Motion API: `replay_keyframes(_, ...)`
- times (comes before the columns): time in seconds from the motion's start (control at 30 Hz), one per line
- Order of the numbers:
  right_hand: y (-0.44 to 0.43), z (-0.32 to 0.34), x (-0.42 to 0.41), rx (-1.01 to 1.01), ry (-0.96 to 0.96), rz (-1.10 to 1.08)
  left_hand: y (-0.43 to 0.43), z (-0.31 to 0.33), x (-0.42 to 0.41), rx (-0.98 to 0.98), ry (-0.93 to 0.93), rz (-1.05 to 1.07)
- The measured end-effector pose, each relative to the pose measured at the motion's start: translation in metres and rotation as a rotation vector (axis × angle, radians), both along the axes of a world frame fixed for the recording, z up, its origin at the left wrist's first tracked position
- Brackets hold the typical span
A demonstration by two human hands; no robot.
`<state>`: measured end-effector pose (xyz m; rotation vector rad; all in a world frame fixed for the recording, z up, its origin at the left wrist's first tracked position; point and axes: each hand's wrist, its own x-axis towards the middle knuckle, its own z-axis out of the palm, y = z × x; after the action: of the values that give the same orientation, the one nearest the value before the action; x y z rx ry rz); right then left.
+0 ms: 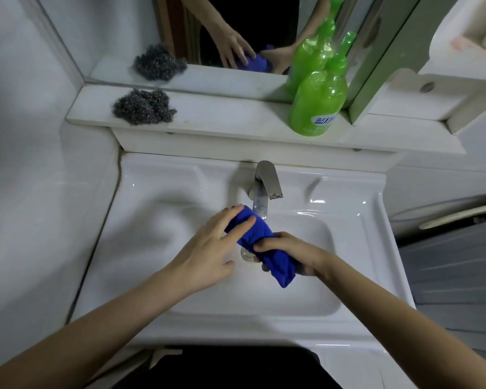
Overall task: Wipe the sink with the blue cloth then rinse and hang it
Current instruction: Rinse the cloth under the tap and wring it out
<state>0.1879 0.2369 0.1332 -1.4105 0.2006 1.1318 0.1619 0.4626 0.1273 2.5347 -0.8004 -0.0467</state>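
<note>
The blue cloth [260, 242] is bunched into a roll and held over the basin of the white sink [157, 220], just below the spout of the steel tap [265, 182]. My right hand [292, 252] grips the roll around its lower half, fingers curled over it. My left hand [211, 249] lies with straight fingers against the roll's upper end. The drain [247, 255] shows partly behind the cloth. No running water is visible.
A shelf [222, 113] behind the sink carries a steel wool pad [143, 106] at left and a green soap bottle [319, 99] at right. A mirror [208, 32] stands above it. A white wall is at left, a cabinet at right.
</note>
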Motion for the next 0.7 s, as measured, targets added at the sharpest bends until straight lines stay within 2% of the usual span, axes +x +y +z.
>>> replay_keyframes(0.1,-0.006,0.011,-0.002,0.262,0.252,0.167,-0.004,-0.005,0.000,0.050,-0.262,-0.106)
replay_keyframes(0.2,0.002,0.011,-0.009,0.390,0.400,0.334,-0.013,-0.003,0.002,-0.120,-0.355,-0.177)
replay_keyframes(0.3,0.011,0.013,-0.017,0.371,0.407,0.408,-0.013,-0.009,0.003,-0.130,-0.328,-0.220)
replay_keyframes(0.43,0.009,0.015,-0.025,0.345,0.299,0.320,-0.004,-0.020,0.012,-0.020,-0.348,-0.215)
replay_keyframes(0.5,0.011,0.020,-0.026,0.223,0.192,0.310,-0.002,-0.018,0.015,0.052,-0.314,-0.217)
replay_keyframes(0.57,0.016,0.026,-0.024,-0.028,0.006,0.360,-0.005,-0.009,0.017,0.177,-0.247,-0.218)
replay_keyframes(0.7,0.026,0.035,-0.018,-0.425,-0.382,0.532,-0.018,0.015,0.018,0.513,-0.001,-0.142)
